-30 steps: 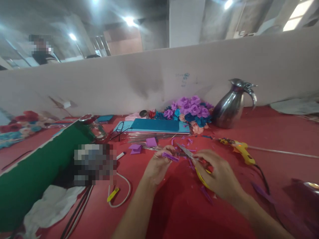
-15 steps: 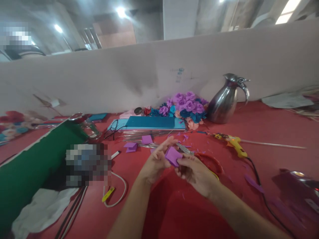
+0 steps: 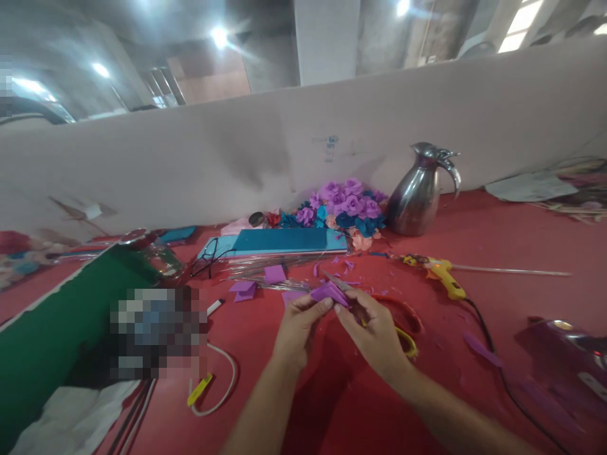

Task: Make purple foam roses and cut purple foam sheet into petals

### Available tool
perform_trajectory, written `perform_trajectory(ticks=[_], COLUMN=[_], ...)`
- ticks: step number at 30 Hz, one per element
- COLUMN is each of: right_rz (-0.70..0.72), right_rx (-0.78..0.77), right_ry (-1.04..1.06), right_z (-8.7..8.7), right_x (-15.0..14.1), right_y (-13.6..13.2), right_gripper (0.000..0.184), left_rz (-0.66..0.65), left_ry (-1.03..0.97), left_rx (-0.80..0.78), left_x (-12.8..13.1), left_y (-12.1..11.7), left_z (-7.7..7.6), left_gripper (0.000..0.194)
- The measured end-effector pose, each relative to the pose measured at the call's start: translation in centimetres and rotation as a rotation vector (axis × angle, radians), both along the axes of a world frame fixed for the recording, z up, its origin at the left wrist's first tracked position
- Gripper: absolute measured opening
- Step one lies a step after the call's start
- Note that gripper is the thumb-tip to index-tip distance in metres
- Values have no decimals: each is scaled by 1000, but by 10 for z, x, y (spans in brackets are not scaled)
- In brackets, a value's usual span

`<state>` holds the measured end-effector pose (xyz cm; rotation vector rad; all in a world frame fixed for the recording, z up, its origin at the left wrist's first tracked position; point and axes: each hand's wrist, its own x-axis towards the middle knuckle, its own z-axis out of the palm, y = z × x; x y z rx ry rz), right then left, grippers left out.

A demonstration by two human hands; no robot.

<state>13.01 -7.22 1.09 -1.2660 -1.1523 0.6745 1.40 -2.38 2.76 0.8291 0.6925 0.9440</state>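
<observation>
Between my two hands is a small folded piece of purple paper point(image 3: 328, 292), raised over the red table. My left hand point(image 3: 300, 322) pinches its near left edge with the thumb on top. On its right side, my right hand point(image 3: 372, 325) grips it between thumb and fingers. Scissors point(image 3: 406, 341) with red and yellow handles lie behind and beside my right hand, partly hidden by it. More folded purple squares point(image 3: 243, 290) rest on the table to the left of my hands, and purple scraps point(image 3: 349, 265) are scattered just beyond them.
Purple and blue paper flowers point(image 3: 346, 202) are heaped at the back beside a steel jug point(image 3: 417, 193). To the right lies a yellow glue gun point(image 3: 446, 277) with its black cord. Eyeglasses point(image 3: 208, 256) sit near blue sheets point(image 3: 284, 239); a green box point(image 3: 71, 297) stands left.
Both hands have turned the purple paper to a flatter angle, and my left fingers, earlier stretched out behind it, now pinch it. The view has shifted slightly to the right.
</observation>
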Motion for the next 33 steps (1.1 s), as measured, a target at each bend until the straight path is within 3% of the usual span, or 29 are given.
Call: perform_trajectory(ticks=[5, 11, 15, 19, 22, 24, 28, 33], right_rz=[-4, 43, 4, 20, 48, 21, 79, 106], right_rx=[10, 78, 68, -90, -290, -377, -409, -490], right_ry=[18, 74, -2, -268, -719, -877, -871, -723], right_z=[2, 2, 6, 8, -1, -12, -27, -23], right_x=[2, 3, 3, 21, 51, 71, 90, 88], right_y=[-1, -1, 1, 4, 0, -5, -17, -20], right_gripper=[17, 13, 13, 17, 15, 18, 29, 41], left_rz=[-10, 64, 90, 100, 208, 284, 319, 344], left_ry=[133, 331, 381, 239, -41, -198, -381, -444], left_rx=[208, 494, 556, 309, -57, -329, -662, -706], left_x=[-8, -13, -13, -9, -10, -13, -19, -22], left_y=[6, 10, 9, 9, 15, 21, 29, 31], left_z=[-1, 2, 2, 0, -1, 0, 5, 7], left_gripper=[16, 17, 15, 15, 8, 5, 17, 17])
